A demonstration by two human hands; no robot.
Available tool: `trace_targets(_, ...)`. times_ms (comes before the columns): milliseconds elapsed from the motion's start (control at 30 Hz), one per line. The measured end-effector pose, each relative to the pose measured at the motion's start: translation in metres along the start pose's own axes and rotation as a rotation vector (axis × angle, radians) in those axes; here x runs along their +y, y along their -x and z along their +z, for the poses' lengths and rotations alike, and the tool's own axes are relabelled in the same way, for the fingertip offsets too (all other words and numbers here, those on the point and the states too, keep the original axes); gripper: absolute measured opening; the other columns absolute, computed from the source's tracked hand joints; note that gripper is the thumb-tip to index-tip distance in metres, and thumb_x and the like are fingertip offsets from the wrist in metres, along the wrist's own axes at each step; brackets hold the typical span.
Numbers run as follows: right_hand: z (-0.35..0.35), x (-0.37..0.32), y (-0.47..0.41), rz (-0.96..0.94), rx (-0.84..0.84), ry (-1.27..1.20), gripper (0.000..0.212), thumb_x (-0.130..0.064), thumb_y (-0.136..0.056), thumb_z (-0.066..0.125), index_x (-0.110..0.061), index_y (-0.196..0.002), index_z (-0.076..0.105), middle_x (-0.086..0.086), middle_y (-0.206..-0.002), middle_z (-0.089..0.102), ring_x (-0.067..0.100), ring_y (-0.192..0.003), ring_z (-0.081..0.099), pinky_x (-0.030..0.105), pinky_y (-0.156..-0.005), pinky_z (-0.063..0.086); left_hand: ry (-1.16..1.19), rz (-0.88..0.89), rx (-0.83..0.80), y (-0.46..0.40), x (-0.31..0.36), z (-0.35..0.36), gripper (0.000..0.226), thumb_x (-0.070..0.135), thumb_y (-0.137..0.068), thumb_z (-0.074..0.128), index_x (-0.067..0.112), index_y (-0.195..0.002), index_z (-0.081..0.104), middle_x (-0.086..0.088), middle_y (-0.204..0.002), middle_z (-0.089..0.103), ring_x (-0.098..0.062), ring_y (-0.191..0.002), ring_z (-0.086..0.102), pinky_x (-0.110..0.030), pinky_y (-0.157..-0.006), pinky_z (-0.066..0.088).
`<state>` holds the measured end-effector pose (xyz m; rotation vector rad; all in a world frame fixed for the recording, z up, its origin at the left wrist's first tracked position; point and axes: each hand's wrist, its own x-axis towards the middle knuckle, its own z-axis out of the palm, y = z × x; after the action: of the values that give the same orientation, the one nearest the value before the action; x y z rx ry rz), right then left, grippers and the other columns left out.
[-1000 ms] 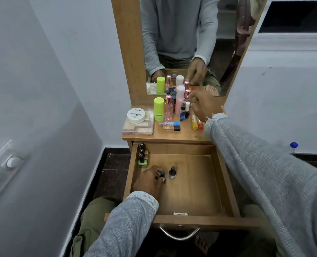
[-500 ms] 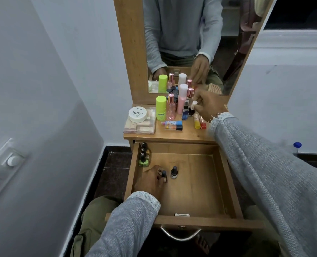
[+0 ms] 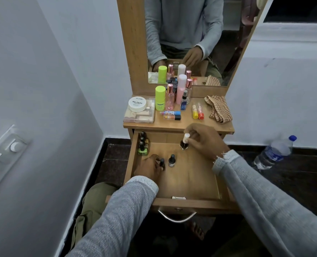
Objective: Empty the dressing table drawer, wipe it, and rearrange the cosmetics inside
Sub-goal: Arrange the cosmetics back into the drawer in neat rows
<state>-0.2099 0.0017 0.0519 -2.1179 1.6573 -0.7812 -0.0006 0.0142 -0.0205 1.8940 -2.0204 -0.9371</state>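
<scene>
Glass, likely: small dark bottle (image 3: 184,144) with white cap, pinched at the cap by right hand (image 3: 202,140) fingers, above drawer (image 3: 191,182) rear. Light, rigid, breakable; grip cap or body. Left hand (image 3: 150,166) fingers curl around another bottle (image 3: 162,162) on the drawer floor.

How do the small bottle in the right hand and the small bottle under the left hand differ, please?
The bottle in the right hand has a white cap; the bottle under the left hand has a dark cap. The right hand holds the white-capped one up near the drawer's back, tilted; the dark-capped one stands upright on the drawer floor, the left hand at it. Both are small nail-polish-style bottles.
</scene>
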Motion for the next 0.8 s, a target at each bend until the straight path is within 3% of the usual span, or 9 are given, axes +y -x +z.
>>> trace_targets(200,0.038,0.011,0.015,0.167,-0.104,-0.030,0.016,-0.006,-0.084,0.066,-0.015,-0.096,0.063,-0.002,-0.090,0.067,0.012,-0.083,0.063,0.030,-0.076,0.055,0.013,0.028,-0.001,0.001,-0.001,0.001,0.028,0.012,-0.089,0.054,0.028,-0.111,0.062,0.000,-0.100,0.068,-0.019,-0.096,0.064,-0.034,-0.088,0.052)
trace_targets(367,0.058,0.016,0.018,0.202,-0.128,-0.009,0.018,-0.005,-0.083,0.066,-0.010,-0.100,0.062,0.004,-0.095,0.068,0.019,-0.087,0.063,0.040,-0.079,0.055,0.010,0.048,0.026,0.001,-0.001,0.004,0.032,0.010,-0.091,0.046,0.024,-0.115,0.063,-0.002,-0.105,0.069,-0.020,-0.095,0.064,-0.028,-0.083,0.051)
trace_targets(600,0.067,0.015,0.017,0.221,-0.109,-0.044,0.023,-0.005,-0.082,0.068,-0.012,-0.103,0.062,0.004,-0.096,0.066,0.020,-0.086,0.063,0.042,-0.080,0.054,-0.002,0.056,-0.002,-0.001,-0.001,0.006,0.030,0.012,-0.087,0.051,0.020,-0.113,0.064,-0.008,-0.098,0.071,-0.025,-0.093,0.066,-0.039,-0.086,0.052)
trace_targets(800,0.069,0.021,0.026,0.287,-0.128,-0.033,0.039,-0.004,-0.079,0.071,-0.013,-0.115,0.060,0.005,-0.109,0.063,0.020,-0.095,0.061,0.037,-0.084,0.053,0.005,0.049,0.003,-0.001,-0.001,0.007,0.033,0.009,-0.087,0.052,0.018,-0.117,0.063,-0.009,-0.103,0.069,-0.026,-0.097,0.064,-0.038,-0.088,0.052)
